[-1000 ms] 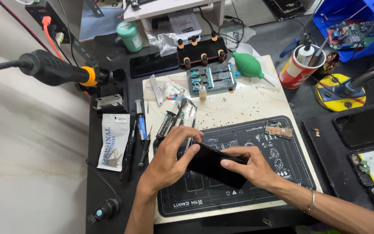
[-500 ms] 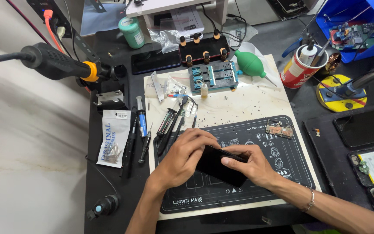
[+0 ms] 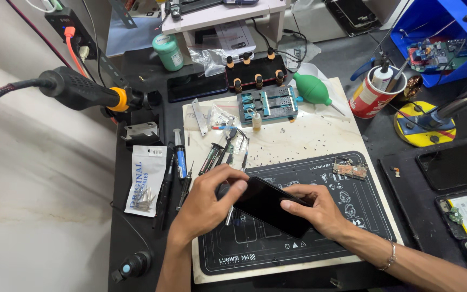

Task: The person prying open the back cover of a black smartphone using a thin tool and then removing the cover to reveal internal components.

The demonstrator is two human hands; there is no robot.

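Phone (image 3: 268, 205) held tilted just above the black mat (image 3: 352, 216). Left hand (image 3: 209, 203) curled over its upper end; right hand (image 3: 314, 208) pinches its right edge. Circuit board (image 3: 351, 171) lies on the mat; tweezers (image 3: 228, 154) nearby on the bench (image 3: 141, 216).

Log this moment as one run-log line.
left hand: grips black phone at its left end | right hand: holds its right side | phone: above black work mat
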